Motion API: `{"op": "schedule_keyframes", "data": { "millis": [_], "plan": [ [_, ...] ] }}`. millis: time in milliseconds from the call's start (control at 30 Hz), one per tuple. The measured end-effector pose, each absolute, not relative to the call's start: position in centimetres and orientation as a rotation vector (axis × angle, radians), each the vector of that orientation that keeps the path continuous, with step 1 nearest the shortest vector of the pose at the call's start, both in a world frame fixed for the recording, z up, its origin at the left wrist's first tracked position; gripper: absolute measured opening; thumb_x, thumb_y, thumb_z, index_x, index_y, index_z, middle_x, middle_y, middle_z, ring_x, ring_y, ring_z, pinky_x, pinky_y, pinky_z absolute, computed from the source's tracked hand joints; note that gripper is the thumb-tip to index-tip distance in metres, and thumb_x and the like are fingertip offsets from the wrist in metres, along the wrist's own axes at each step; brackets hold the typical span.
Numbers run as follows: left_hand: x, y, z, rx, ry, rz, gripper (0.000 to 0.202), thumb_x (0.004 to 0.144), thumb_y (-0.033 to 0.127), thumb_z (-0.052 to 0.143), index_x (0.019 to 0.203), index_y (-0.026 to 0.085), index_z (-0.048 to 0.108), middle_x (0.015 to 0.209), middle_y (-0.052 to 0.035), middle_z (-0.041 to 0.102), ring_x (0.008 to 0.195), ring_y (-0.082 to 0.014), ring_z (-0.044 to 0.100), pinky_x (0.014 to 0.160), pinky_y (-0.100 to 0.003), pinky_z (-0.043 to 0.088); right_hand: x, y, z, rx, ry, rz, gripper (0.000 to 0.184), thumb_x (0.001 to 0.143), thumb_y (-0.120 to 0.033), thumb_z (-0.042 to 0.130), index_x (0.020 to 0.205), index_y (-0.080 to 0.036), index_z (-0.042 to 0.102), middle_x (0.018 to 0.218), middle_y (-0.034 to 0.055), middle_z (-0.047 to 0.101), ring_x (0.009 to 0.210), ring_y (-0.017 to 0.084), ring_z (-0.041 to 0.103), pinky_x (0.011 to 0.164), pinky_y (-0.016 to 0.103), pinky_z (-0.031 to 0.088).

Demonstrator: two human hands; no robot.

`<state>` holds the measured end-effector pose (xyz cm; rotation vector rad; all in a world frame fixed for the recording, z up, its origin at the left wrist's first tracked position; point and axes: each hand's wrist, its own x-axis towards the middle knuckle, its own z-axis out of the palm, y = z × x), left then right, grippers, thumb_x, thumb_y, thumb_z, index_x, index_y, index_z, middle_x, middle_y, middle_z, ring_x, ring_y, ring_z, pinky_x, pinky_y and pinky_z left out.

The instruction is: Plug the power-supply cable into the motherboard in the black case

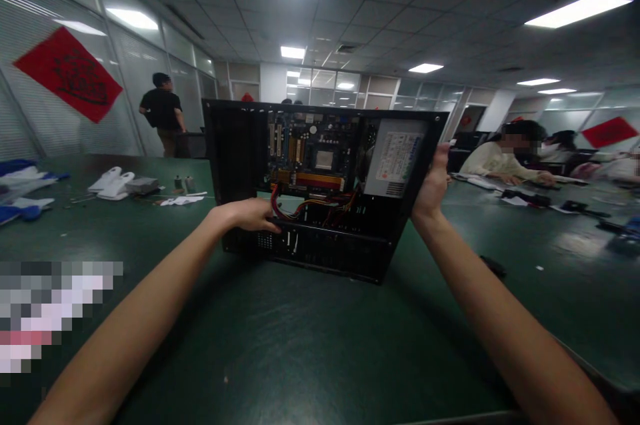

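A black open computer case [320,251] stands tilted on the dark green table [300,345], its open side facing me. Inside I see a blue motherboard [307,155], a grey power supply [397,158] and red and yellow cables [310,205]. My left hand [250,215] rests on the case's lower edge by the cables, its fingers curled over the frame. At the case's upper right edge, my right hand [434,185] is closed around the rim beside the power supply.
White gloves [113,183], small parts and papers lie at the far left of the table. People sit working at the right end [505,158]. One person in black [163,111] stands by the glass wall. Small dark items [493,266] lie right of the case.
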<state>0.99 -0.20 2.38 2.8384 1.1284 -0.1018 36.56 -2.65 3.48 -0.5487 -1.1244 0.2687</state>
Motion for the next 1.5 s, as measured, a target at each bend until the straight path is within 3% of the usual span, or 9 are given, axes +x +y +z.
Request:
{"op": "schedule_keyframes", "data": {
  "millis": [233, 433, 600, 767, 933, 1067, 1200, 1367, 1500],
  "plan": [
    [1.1, -0.3, 2.8, 2.799, 1.062, -0.133, 0.046, 0.092, 0.039, 0.063, 0.134, 0.02, 0.063, 0.131, -0.0099, 0.069, 0.113, -0.0233, 0.065, 0.098, -0.029, 0.046, 34.9, -6.0, 1.6, -0.769, -1.237, -0.231, 0.047, 0.09, -0.054, 0.061, 0.123, -0.021, 0.066, 0.119, 0.0099, 0.068, 0.117, 0.028, 0.062, 0.108, 0.05, 0.045],
    [1.2, -1.0, 3.5, 2.75, 1.102, -0.139, 0.05, 0.089, 0.043, 0.063, 0.134, 0.019, 0.063, 0.13, -0.0112, 0.069, 0.111, -0.025, 0.066, 0.095, -0.031, 0.047, 35.2, -5.2, 1.1, -0.878, -1.257, -0.409, 0.048, 0.095, -0.044, 0.05, 0.135, -0.019, 0.057, 0.126, 0.0126, 0.065, 0.121, 0.029, 0.06, 0.108, 0.052, 0.045],
    [0.4, -1.1, 4.2, 2.595, 1.237, -0.083, 0.063, 0.09, 0.067, 0.051, 0.119, 0.016, 0.072, 0.109, -0.0112, 0.076, 0.092, -0.0232, 0.069, 0.08, -0.028, 0.048, 36.3, -4.9, 0.4, -0.869, -1.248, -0.672, 0.056, 0.093, -0.041, 0.051, 0.144, -0.021, 0.042, 0.142, 0.0162, 0.05, 0.134, 0.032, 0.049, 0.107, 0.057, 0.043],
    [-0.2, 1.3, 2.4, 2.34, 1.406, 0.255, 0.069, 0.083, 0.074, 0.054, 0.108, 0.012, 0.074, 0.103, -0.013, 0.076, 0.088, -0.025, 0.069, 0.078, -0.031, 0.049, 33.9, -7.7, 1.6, -0.723, -1.646, -1.001, 0.021, 0.09, -0.037, 0.057, 0.107, -0.026, 0.061, 0.115, 0.0104, 0.064, 0.114, 0.03, 0.06, 0.104, 0.053, 0.043],
    [0.9, 0.7, 2.3, 2.038, 1.061, 0.575, 0.065, 0.082, 0.068, 0.064, 0.117, 0.013, 0.067, 0.116, -0.014, 0.073, 0.099, -0.025, 0.068, 0.079, -0.032, 0.053, 27.2, -8.9, 4.8, -1.083, -2.28, -0.481, 0.032, 0.103, -0.04, 0.044, 0.095, -0.018, 0.066, 0.088, 0.0098, 0.072, 0.079, 0.022, 0.067, 0.073, 0.034, 0.048],
    [2.6, -2.3, 4.8, 2.147, 0.914, 0.704, 0.052, 0.085, 0.056, 0.066, 0.117, 0.015, 0.068, 0.119, -0.0112, 0.071, 0.103, -0.0254, 0.066, 0.083, -0.034, 0.054, 23.4, -7.1, 6.1, -1.199, -2.344, -0.044, 0.042, 0.101, -0.054, 0.048, 0.097, -0.016, 0.066, 0.092, 0.0123, 0.073, 0.082, 0.022, 0.067, 0.068, 0.029, 0.044],
    [3.3, -5.4, 7.8, 2.344, 0.867, 0.765, 0.042, 0.091, 0.049, 0.058, 0.111, 0.014, 0.071, 0.105, -0.009, 0.075, 0.097, -0.0244, 0.068, 0.086, -0.036, 0.054, 22.0, -5.8, 7.0, -1.038, -2.199, 0.161, 0.043, 0.104, -0.043, 0.041, 0.081, -0.016, 0.064, 0.08, 0.0082, 0.069, 0.077, 0.019, 0.064, 0.068, 0.028, 0.043],
    [1.7, -7.4, 10.8, 2.68, 1.001, 0.463, 0.044, 0.091, 0.048, 0.059, 0.123, 0.02, 0.069, 0.12, -0.0061, 0.073, 0.108, -0.0232, 0.067, 0.094, -0.032, 0.051, 23.1, -6.6, 8.9, -0.897, -2.064, 0.406, 0.033, 0.098, -0.032, 0.051, 0.073, -0.015, 0.063, 0.073, 0.0049, 0.067, 0.067, 0.014, 0.061, 0.063, 0.027, 0.045],
    [0.2, -6.2, 11.1, 2.795, 1.137, 0.215, 0.051, 0.082, 0.048, 0.07, 0.128, 0.026, 0.069, 0.131, -0.0049, 0.069, 0.117, -0.025, 0.065, 0.098, -0.031, 0.049, 24.3, -8.1, 10.0, -0.635, -1.962, 0.712, 0.031, 0.096, -0.043, 0.058, 0.084, -0.015, 0.062, 0.081, 0.0051, 0.07, 0.064, 0.012, 0.064, 0.058, 0.024, 0.049]
  ]
}}
